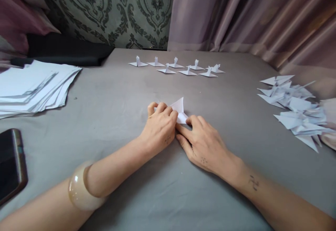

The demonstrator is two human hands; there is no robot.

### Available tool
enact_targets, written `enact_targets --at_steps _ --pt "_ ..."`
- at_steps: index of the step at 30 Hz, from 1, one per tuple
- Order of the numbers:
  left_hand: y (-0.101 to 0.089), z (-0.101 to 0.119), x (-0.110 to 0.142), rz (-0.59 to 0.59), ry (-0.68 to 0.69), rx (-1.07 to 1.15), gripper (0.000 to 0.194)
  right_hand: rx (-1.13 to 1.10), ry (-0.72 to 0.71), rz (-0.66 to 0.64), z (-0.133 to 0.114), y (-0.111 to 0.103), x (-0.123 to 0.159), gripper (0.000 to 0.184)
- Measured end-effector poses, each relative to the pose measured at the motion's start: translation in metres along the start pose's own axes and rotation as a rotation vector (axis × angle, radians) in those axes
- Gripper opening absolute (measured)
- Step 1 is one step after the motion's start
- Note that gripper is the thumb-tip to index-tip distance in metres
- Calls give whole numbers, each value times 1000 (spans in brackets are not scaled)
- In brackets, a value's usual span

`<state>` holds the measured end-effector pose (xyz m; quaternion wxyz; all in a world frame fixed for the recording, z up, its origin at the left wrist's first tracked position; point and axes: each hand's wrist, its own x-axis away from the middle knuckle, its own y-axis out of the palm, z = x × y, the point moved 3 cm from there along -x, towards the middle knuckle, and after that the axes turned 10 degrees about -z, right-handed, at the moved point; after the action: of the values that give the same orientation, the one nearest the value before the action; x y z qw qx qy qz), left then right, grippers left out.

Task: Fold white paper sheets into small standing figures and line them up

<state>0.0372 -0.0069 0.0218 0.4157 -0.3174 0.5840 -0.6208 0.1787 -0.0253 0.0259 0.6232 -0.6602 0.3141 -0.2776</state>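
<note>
A small piece of folded white paper (179, 107) lies on the grey cloth, with one pointed flap standing up. My left hand (160, 125) is closed over its left side, fingers bent, hiding much of it. From the right, my right hand (201, 140) grips the paper's near right edge, its index fingertip curled against the fold. The thumb of that hand rests close beside my left hand. Beyond the hands stand several folded paper figures (175, 63) in two loose rows, each with flat pointed sides and an upright middle.
At the left lies a stack of white paper sheets (39, 87) beside a black cloth (68, 49). A phone (12, 164) sits at the near left edge. Heaped on the right are several folded paper pieces (299, 105). Curtains (223, 14) hang behind the grey-covered table (118, 94).
</note>
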Motion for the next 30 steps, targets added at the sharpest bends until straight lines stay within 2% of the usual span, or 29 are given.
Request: enact_targets --at_steps 7,11,13,15,18,23,30 --pt "-2 -1 6 43 19 14 23 6 53 65 2 1 2 28" --pt "-2 -3 8 116 90 48 20 -131 68 251 15 2 -1 16" --pt "-3 -5 8 166 144 73 20 -164 22 343 18 1 -4 18" --pt "-3 -6 8 214 186 106 23 -156 -15 379 18 1 -6 15" --pt "-2 -6 9 244 217 127 24 -62 -16 372 16 0 -4 15" --pt "-4 -11 14 293 70 73 26 186 -25 321 10 -3 2 24" --pt "-4 -12 16 260 50 148 24 358 -52 228 3 -6 -3 26"
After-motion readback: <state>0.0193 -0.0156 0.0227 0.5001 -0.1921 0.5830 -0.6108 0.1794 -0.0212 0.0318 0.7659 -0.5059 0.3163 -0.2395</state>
